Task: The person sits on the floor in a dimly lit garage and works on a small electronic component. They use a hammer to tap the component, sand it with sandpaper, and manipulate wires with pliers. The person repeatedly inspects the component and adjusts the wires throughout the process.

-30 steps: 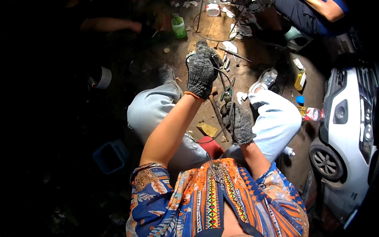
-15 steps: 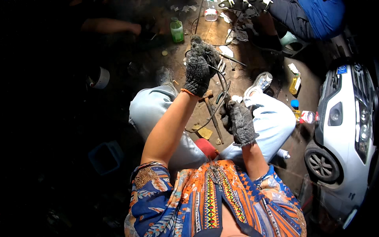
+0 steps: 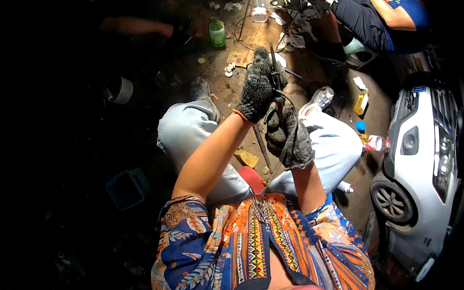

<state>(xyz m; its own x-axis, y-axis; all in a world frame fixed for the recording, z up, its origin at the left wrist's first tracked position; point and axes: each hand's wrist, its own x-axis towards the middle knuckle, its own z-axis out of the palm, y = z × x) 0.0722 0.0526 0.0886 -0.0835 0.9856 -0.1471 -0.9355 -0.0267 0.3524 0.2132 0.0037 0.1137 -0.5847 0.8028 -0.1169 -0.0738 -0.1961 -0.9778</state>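
Two gloved hands sit at centre, above a dirty brown workshop floor (image 3: pixel 251 36) that falls off into darkness on the left. Surface is stained, littered with scraps of paper and small debris. One white car (image 3: pixel 425 159) is parked at the right edge, front wheel visible. One other person (image 3: pixel 382 19) sits at the top right, dark trousers, blue top.

Counted: one green jar (image 3: pixel 217 32), one clear tub with a red band (image 3: pixel 259 13), one yellow bottle (image 3: pixel 360 101), one blue cap (image 3: pixel 360 126), one roll of tape (image 3: pixel 119 90) in the shadow, one blue crate (image 3: pixel 126 187) lower left, one red stool edge (image 3: pixel 251 178) between the knees, one thin rod (image 3: pixel 262 147) lying on the floor below the hands.

Left hand (image 3: pixel 257 87), dark knit glove, is closed in a fist round a slim dark metal tool (image 3: pixel 274 65), held up over the floor between the knees. Tool is thin, straight, blackish, its tip sticking up past the glove; a dark wire (image 3: pixel 293 107) loops from it down to the right hand (image 3: pixel 289 137). Right hand, same kind of glove, is curled loosely just below and beside the left, fingers bent around the wire; exact grip cannot be made out. Wearer sits in pale jeans and a patterned orange-blue shirt.
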